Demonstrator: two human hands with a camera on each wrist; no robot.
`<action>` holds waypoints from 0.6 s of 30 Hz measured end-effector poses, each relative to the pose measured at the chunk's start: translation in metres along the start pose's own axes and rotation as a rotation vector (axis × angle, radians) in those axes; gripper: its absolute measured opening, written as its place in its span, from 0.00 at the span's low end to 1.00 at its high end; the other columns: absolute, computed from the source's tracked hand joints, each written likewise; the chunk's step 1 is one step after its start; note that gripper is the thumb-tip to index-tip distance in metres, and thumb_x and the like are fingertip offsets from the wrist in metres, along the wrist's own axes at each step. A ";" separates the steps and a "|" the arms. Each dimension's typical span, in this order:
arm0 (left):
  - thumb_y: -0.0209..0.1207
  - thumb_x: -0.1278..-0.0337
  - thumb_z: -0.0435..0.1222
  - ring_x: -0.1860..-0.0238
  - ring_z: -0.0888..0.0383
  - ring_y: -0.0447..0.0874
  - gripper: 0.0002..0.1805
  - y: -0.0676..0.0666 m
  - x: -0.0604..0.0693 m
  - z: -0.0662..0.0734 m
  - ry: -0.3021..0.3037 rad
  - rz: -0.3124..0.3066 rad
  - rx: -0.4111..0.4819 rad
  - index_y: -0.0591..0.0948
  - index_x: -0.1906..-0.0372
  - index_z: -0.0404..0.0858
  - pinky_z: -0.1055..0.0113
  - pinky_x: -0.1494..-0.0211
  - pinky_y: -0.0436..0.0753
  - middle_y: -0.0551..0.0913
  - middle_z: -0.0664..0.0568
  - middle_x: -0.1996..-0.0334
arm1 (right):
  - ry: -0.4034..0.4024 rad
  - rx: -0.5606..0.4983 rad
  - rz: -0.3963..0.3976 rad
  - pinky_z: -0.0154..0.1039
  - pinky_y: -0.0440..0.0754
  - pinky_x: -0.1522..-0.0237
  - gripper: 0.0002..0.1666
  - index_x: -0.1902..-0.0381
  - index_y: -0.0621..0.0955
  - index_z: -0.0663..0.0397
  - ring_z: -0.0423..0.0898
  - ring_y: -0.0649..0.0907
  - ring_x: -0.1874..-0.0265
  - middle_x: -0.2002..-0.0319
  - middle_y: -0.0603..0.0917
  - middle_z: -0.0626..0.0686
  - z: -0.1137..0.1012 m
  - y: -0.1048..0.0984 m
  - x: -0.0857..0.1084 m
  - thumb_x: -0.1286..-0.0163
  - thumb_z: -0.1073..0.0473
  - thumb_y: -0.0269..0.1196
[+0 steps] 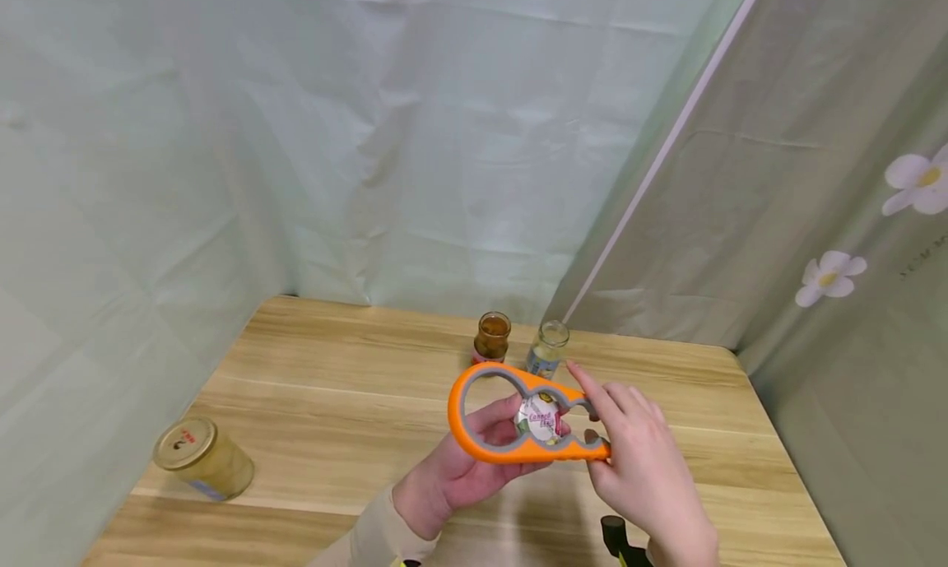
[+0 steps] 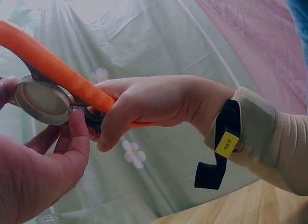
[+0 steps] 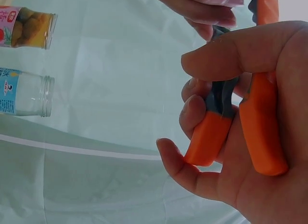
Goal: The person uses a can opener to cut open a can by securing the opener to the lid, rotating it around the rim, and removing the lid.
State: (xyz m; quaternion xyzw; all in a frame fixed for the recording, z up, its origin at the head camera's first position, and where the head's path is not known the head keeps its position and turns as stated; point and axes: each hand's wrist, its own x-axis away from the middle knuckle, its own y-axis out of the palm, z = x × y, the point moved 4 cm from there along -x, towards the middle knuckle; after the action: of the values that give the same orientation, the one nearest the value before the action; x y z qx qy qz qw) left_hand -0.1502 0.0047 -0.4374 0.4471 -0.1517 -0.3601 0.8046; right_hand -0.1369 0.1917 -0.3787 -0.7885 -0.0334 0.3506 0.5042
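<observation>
My right hand [image 1: 648, 443] grips the handle end of an orange jar opener [image 1: 518, 452] with grey toothed inner edges. In the right wrist view its fingers and thumb curl round both handles [image 3: 262, 132]. My left hand [image 1: 470, 464] pinches a round jar lid [image 1: 539, 417] with a printed white top, which sits within the opener's middle opening. From below, in the left wrist view, the lid [image 2: 44, 99] shows its hollow metal underside, with no jar attached. Both hands are raised above the table.
Behind the hands stand an open jar of brown pieces [image 1: 492, 341] and an open clear jar [image 1: 548, 349] with a blue label. A gold-lidded jar [image 1: 215, 464] stands at the left of the wooden table [image 1: 333, 402]. Pale curtains [image 1: 444, 139] surround the table.
</observation>
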 end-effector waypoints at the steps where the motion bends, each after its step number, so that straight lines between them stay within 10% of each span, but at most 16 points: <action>1: 0.59 0.22 0.50 0.39 0.53 0.85 0.28 0.000 0.000 0.000 -0.004 0.000 0.002 0.77 0.29 0.37 0.62 0.33 0.80 0.86 0.47 0.40 | -0.001 0.000 -0.001 0.52 0.75 0.53 0.68 0.18 0.70 0.38 0.40 0.77 0.61 0.61 0.78 0.40 0.000 0.000 0.000 0.63 0.77 0.66; 10: 0.53 0.17 0.45 0.39 0.54 0.85 0.27 -0.003 -0.001 -0.001 0.013 0.003 -0.038 0.74 0.26 0.33 0.61 0.34 0.81 0.85 0.49 0.40 | 0.034 -0.057 0.042 0.52 0.74 0.51 0.63 0.16 0.67 0.38 0.41 0.76 0.60 0.55 0.82 0.44 0.001 -0.006 0.002 0.52 0.75 0.65; 18: 0.52 0.17 0.48 0.42 0.55 0.83 0.19 -0.028 0.003 0.022 0.095 0.187 -0.086 0.82 0.35 0.45 0.61 0.35 0.82 0.84 0.52 0.43 | 0.039 -0.029 0.124 0.47 0.72 0.61 0.58 0.22 0.75 0.42 0.40 0.75 0.65 0.62 0.81 0.42 0.010 -0.014 0.001 0.56 0.75 0.65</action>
State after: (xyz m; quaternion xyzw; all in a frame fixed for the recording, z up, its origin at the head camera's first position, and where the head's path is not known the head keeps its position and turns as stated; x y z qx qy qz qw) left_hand -0.1728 -0.0200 -0.4489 0.4125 -0.1389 -0.2681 0.8595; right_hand -0.1376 0.2062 -0.3701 -0.8030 0.0203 0.3653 0.4705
